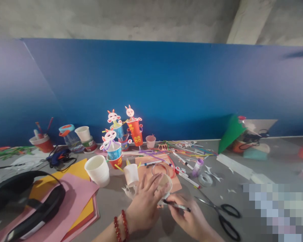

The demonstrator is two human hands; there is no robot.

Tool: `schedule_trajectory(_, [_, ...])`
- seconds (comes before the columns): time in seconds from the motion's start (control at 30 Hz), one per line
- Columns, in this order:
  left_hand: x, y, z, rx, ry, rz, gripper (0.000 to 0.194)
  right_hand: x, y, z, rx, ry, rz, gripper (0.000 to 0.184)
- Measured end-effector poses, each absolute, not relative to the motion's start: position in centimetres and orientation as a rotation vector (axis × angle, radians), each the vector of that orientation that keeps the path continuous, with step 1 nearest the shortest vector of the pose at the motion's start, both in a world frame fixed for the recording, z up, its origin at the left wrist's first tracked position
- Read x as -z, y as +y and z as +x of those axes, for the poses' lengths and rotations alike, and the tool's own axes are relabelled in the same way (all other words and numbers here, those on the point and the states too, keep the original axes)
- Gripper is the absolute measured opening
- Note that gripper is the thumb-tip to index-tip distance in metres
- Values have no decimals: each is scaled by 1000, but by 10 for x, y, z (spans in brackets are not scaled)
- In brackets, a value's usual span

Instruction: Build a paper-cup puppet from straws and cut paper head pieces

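Note:
My left hand (pixel 145 198), with red bead bracelets at the wrist, rests its fingers against a small white paper cup (pixel 166 185) and steadies it. Between the fingers of my right hand (pixel 185 215) is a black pen (pixel 178 205), its tip end at the lower side of that cup. Part of the cup is hidden by my fingers. Just left of it stands another white paper cup (pixel 131 174) with yellow strips sticking out. Under and behind lies a peach-coloured sheet (pixel 175 183) with markers on it.
Black-handled scissors (pixel 218 208) lie on the right, near a tape roll (pixel 205 179) and a purple glue stick (pixel 197 167). Cups with rabbit-face figures (pixel 114 151) stand behind. On the left are stacked white cups (pixel 97 170), coloured paper (pixel 78 195) and black headphones (pixel 40 215).

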State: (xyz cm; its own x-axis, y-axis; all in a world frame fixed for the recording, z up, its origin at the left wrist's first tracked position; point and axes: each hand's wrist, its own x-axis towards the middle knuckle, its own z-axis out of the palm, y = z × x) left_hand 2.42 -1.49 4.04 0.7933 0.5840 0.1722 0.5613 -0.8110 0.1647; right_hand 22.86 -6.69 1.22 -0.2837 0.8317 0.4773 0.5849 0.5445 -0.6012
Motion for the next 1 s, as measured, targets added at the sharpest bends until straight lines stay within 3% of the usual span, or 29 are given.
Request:
schedule_trajectory(0.5, [-45, -16, 25, -285, 909, 2871, 103, -3, -63, 223, -431, -2034, -1191, 17])
schedule_trajectory(1.0, [-46, -15, 26, -217, 916, 2862, 104, 1, -63, 220, -255, -2089, -1186, 20])
